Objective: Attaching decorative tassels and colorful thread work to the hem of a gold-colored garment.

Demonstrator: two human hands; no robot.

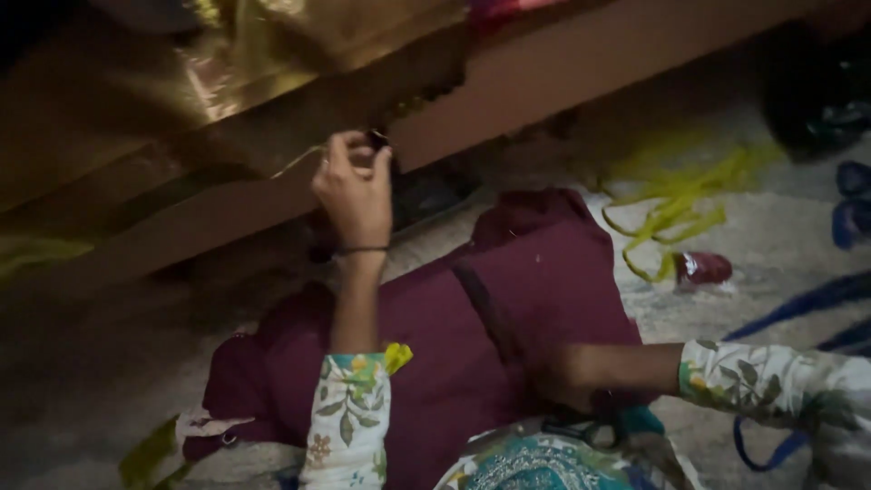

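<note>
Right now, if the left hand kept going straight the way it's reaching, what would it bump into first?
Probably the wooden bed frame edge. The left hand is raised above the maroon cloth, fingers pinched near a thin thread, pointing up toward that frame. Depth is unclear in this dim view, so it may already be close.

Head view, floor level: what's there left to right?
Yellow-green cloth scrap → left hand raised, pinching a thin thread → dark maroon fabric → right hand resting on it → yellow-green ribbon strips → small red packet → blue straps.

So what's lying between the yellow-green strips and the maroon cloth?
Bare pale floor only, in the head view; the yellow-green strips lie just right of the maroon cloth.
</note>
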